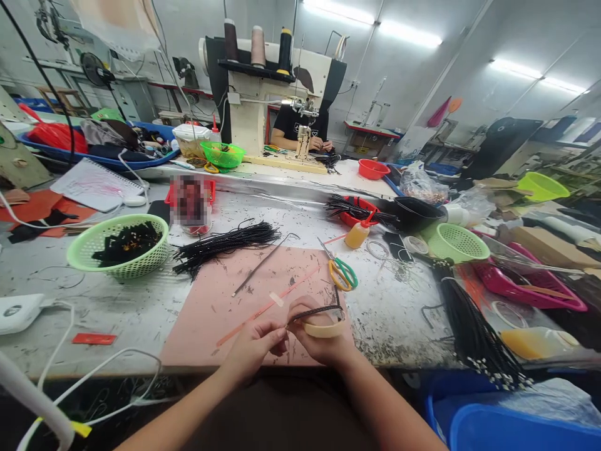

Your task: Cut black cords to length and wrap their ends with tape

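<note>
Centrally, the left hand [256, 344] pinched a thin black cord [313, 311] between closed fingers [278, 335]; the right hand [323, 335] apparently gripped a tape roll [323, 327] above the pink mat [225, 300] on the surface [404, 313].

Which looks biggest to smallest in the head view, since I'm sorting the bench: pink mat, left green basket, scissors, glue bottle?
1. Pink mat
2. Left green basket
3. Scissors
4. Glue bottle

The last two look close; the bottle lies farther from the camera, so their order is unsure.
</note>
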